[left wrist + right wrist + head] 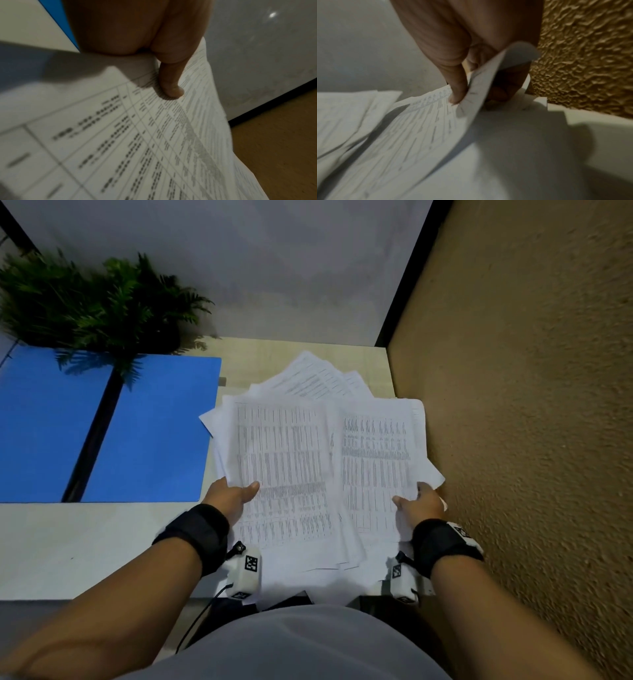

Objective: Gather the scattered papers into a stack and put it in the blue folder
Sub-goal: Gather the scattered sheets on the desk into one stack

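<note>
A loose, fanned pile of white printed papers (308, 460) sits between both hands at the right of the table. My left hand (236, 494) grips the pile's left edge, its thumb (171, 86) pressing on the top sheet (137, 142), fingers hidden underneath. My right hand (419, 503) pinches the right edge, thumb (457, 88) on top and fingers below; one sheet (488, 81) curls up by it. The blue folder (113, 429) lies open and flat on the table to the left of the pile, apart from it.
A green fern plant (99, 306) stands at the back left, its fronds overhanging the folder. A textured brown wall (520, 405) runs close along the right of the papers. A grey partition (257, 268) closes the back. Pale tabletop (85, 546) shows at the near left.
</note>
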The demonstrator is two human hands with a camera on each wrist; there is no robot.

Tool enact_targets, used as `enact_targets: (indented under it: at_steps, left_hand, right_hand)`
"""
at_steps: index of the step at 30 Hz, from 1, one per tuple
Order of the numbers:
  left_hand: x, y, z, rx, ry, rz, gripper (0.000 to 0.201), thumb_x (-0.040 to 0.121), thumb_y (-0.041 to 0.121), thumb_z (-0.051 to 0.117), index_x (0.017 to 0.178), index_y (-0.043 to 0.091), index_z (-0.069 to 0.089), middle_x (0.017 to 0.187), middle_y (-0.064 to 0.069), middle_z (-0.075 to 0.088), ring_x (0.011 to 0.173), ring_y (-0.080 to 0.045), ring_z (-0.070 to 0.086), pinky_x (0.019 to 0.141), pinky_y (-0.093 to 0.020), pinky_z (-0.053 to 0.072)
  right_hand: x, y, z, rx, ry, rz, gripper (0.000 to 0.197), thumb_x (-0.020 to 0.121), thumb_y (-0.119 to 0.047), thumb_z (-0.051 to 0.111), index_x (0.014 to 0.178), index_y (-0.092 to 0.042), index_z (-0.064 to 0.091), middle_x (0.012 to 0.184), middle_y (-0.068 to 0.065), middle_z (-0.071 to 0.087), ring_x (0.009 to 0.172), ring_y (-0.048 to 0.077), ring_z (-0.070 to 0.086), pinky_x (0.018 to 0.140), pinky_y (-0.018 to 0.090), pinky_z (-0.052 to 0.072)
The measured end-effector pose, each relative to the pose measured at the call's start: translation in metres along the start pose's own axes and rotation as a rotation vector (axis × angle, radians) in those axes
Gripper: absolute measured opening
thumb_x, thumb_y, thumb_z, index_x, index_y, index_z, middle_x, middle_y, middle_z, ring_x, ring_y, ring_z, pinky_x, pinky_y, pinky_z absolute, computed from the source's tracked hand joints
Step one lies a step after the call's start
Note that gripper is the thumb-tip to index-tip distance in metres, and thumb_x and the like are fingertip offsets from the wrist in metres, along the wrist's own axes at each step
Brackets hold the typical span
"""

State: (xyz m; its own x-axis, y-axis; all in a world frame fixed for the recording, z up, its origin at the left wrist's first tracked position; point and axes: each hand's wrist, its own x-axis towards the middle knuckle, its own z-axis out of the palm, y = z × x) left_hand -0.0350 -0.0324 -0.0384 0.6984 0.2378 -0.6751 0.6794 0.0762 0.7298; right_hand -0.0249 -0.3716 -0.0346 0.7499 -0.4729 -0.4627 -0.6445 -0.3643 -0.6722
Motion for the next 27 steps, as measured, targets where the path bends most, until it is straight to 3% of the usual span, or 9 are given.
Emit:
enact_targets:
  at_steps: [6,9,12,14,16,19,23,25,27]
  left_hand:
    - [-0.006,0.007,0.014,-0.034,-0.047,-0.006,0.058,0.091,0.030,0.064,0.140,0.006,0.045,0.137,-0.008,0.055,0.135,-0.029,0.043,0.110,-0.044,0.031]
    - [-0.007,0.003,0.023,-0.056,-0.106,-0.009,0.056,0.091,0.032,0.063,0.140,0.011,0.047,0.136,-0.003,0.057,0.133,-0.026,0.046,0.112,-0.043,0.031]
    - [-0.009,0.002,0.030,-0.054,-0.122,-0.013,0.055,0.094,0.023,0.061,0.144,0.012,0.041,0.139,-0.003,0.053,0.132,-0.023,0.045,0.107,-0.038,0.031]
    - [-0.009,0.001,0.026,-0.044,-0.049,-0.012,0.064,0.093,0.016,0.062,0.149,0.011,0.031,0.145,-0.004,0.046,0.132,-0.023,0.043,0.111,-0.042,0.031]
    - [-0.005,-0.002,0.015,-0.063,0.001,0.050,0.062,0.091,0.007,0.062,0.146,0.019,0.035,0.143,-0.004,0.049,0.126,-0.025,0.050,0.111,-0.047,0.036]
    - [0.004,-0.007,0.000,-0.028,0.000,0.103,0.066,0.086,0.006,0.067,0.142,0.024,0.037,0.136,-0.006,0.057,0.121,-0.028,0.056,0.106,-0.050,0.043]
    - [0.007,0.004,0.005,0.064,-0.030,0.124,0.030,0.089,0.008,0.066,0.116,0.009,0.054,0.118,-0.006,0.063,0.107,-0.025,0.061,0.096,-0.035,0.045]
    - [0.005,0.009,0.013,0.080,-0.068,0.157,0.022,0.089,0.010,0.066,0.110,0.008,0.060,0.103,-0.007,0.068,0.102,-0.029,0.065,0.085,-0.032,0.050]
    - [0.005,0.011,0.022,0.137,-0.035,0.186,0.019,0.091,0.014,0.064,0.108,0.006,0.061,0.088,-0.002,0.064,0.083,-0.021,0.064,0.066,-0.024,0.047]
  right_hand:
    - [-0.006,0.020,0.033,0.164,-0.317,0.099,0.047,0.094,-0.009,0.060,0.138,0.001,0.050,0.141,0.014,0.054,0.127,0.033,0.054,0.112,0.046,0.039]
    - [-0.015,0.018,0.052,0.109,-0.420,0.064,0.026,0.094,-0.017,0.055,0.111,-0.002,0.067,0.117,0.017,0.069,0.111,0.035,0.064,0.105,0.053,0.046]
    - [-0.021,0.014,0.064,0.131,-0.493,0.072,0.023,0.097,-0.013,0.051,0.108,-0.001,0.067,0.113,0.020,0.070,0.108,0.037,0.066,0.103,0.052,0.048]
    - [-0.024,0.009,0.062,0.146,-0.448,0.024,0.018,0.095,-0.009,0.053,0.100,-0.001,0.068,0.105,0.018,0.071,0.101,0.035,0.067,0.096,0.044,0.052]
    - [-0.020,0.001,0.053,0.029,-0.199,-0.068,0.013,0.091,-0.010,0.058,0.099,-0.008,0.067,0.107,0.015,0.066,0.101,0.032,0.062,0.092,0.038,0.051]
    - [-0.007,-0.011,0.038,-0.159,0.078,-0.065,0.045,0.089,-0.020,0.066,0.130,-0.005,0.054,0.132,0.017,0.052,0.122,0.036,0.051,0.106,0.043,0.043]
    - [0.003,-0.016,0.040,0.005,-0.118,0.048,0.050,0.095,-0.009,0.059,0.142,0.000,0.041,0.140,0.017,0.051,0.129,0.034,0.051,0.109,0.036,0.039]
    - [0.001,-0.012,0.045,-0.085,-0.166,-0.012,0.037,0.097,-0.001,0.050,0.133,0.003,0.051,0.135,0.018,0.057,0.124,0.035,0.054,0.110,0.039,0.041]
    - [-0.002,-0.004,0.048,-0.087,-0.208,-0.026,0.026,0.095,0.006,0.042,0.112,0.001,0.061,0.117,0.014,0.064,0.109,0.032,0.058,0.103,0.037,0.044]
